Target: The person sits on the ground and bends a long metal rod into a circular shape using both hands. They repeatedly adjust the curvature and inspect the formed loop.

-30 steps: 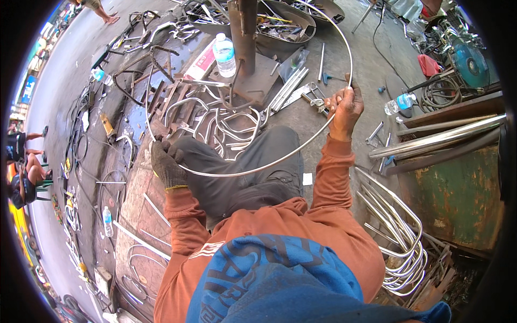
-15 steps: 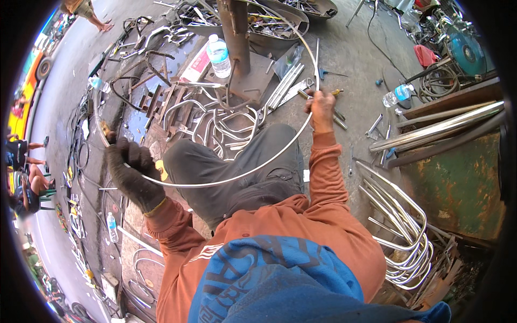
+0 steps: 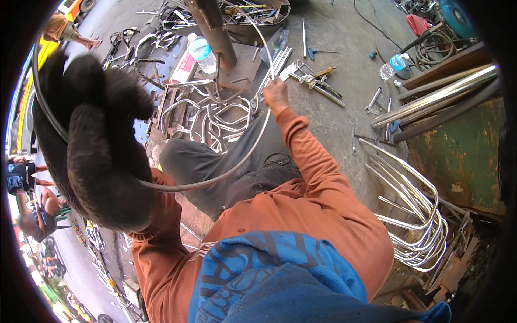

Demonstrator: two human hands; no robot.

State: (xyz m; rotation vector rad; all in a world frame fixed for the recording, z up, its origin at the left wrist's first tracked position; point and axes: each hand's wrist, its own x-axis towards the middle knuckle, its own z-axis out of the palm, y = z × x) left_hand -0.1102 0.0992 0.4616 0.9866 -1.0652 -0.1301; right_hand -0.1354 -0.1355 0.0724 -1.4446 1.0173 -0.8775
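A long, thin, curved metal rod bows across my lap and runs between my hands. My left hand, in a dark knitted glove, is raised large and close at the left, its fingers curled round the rod. Over my knee, my bare right hand is closed on the rod, which continues up past the rusty post. Several bent metal tubes lie on the ground in front of my legs. Just beyond my right hand is a metal clamp-like tool with a yellow handle.
The rusty post stands ahead, beside a water bottle. Behind it is a basin of metal scraps. At right are another bottle, wrenches, straight shiny tubes and stacked bent tubes. People sit at far left.
My left hand has risen much closer to the camera, bringing its end of the rod up. My right hand has shifted left with the rod. The view has tilted slightly.
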